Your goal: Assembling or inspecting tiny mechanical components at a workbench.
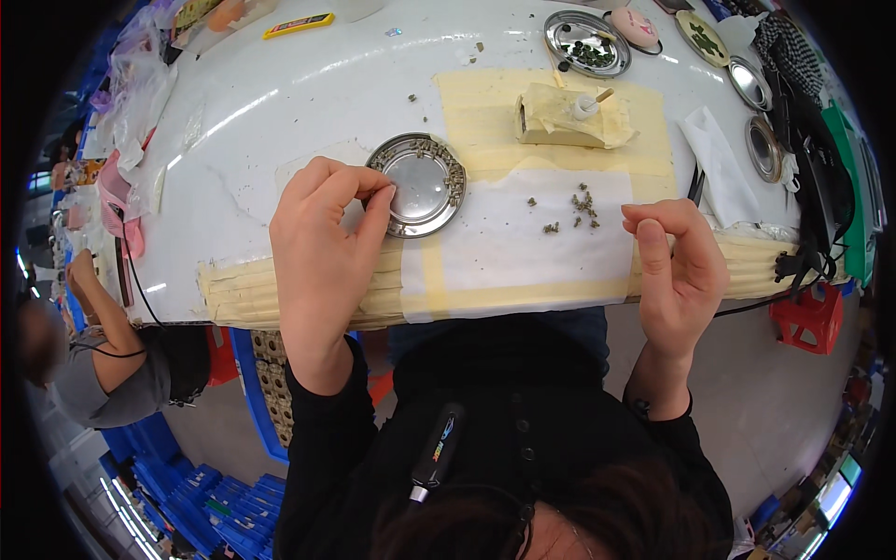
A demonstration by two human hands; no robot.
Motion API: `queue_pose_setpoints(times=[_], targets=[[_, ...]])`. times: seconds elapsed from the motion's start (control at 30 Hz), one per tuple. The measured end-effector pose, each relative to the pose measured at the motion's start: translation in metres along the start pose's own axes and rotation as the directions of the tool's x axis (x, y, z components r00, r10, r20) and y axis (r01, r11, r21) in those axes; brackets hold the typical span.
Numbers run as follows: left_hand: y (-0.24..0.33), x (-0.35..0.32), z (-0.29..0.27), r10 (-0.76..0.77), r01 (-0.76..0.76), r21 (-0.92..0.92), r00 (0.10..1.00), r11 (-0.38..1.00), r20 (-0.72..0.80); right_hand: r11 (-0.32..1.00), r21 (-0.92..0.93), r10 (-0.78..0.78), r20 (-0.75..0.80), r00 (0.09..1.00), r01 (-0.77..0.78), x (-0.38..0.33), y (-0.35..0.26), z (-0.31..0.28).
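Observation:
A round metal dish (pixel 422 222) sits left of centre, with small grey-green pieces (pixel 455 177) along its far and right side. My left hand (pixel 327 247) is at the dish's left edge, thumb and forefinger pinched over it; anything between the tips is too small to make out. To the right, my right hand (pixel 681 271) is raised over the table's near edge with curled fingers and the thumb against them; what they hold, if anything, is hidden. Between the hands, several similar small pieces (pixel 583 201) lie scattered on a white sheet (pixel 504 252), closest to my right hand.
Behind the sheet stands a tape-covered block (pixel 560 121) with a small white bottle (pixel 585 107). Farther back are a metal dish of dark green pieces (pixel 588 47) and a yellow cutter (pixel 299 25). A white cloth (pixel 719 168) lies right. Another person (pixel 112 373) sits at left.

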State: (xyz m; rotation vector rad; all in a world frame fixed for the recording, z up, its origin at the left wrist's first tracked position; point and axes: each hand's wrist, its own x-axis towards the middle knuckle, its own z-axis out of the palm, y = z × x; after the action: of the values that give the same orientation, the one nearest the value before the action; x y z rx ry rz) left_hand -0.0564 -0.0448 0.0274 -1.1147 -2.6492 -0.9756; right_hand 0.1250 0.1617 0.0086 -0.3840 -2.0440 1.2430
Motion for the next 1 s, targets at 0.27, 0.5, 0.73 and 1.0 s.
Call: queue_pose_setpoints(times=[0.27, 0.5, 0.73, 1.0], targets=[[0.013, 0.001, -0.002, -0.032, 0.022, -0.29, 0.999, 0.957, -0.032, 0.999, -0.033, -0.034, 0.06, 0.998, 0.036, 0.002, -0.005, 0.004], [0.03, -0.016, 0.013, 0.003, 0.467, -0.884, 0.884, -0.017, 0.467, 0.971, 0.022, -0.239, 0.144, 0.96, 0.238, 0.01, -0.027, 0.038], [0.041, -0.018, 0.02, -0.004, 0.569, -0.814, 0.819, -0.119, 0.574, 0.947, 0.041, -0.321, 0.072, 0.944, 0.319, 0.013, -0.025, 0.047], [0.052, -0.027, 0.025, -0.121, 0.423, -0.9, 0.904, 0.105, 0.41, 0.909, -0.073, -0.407, 0.053, 0.912, 0.41, 0.013, -0.022, 0.045]])
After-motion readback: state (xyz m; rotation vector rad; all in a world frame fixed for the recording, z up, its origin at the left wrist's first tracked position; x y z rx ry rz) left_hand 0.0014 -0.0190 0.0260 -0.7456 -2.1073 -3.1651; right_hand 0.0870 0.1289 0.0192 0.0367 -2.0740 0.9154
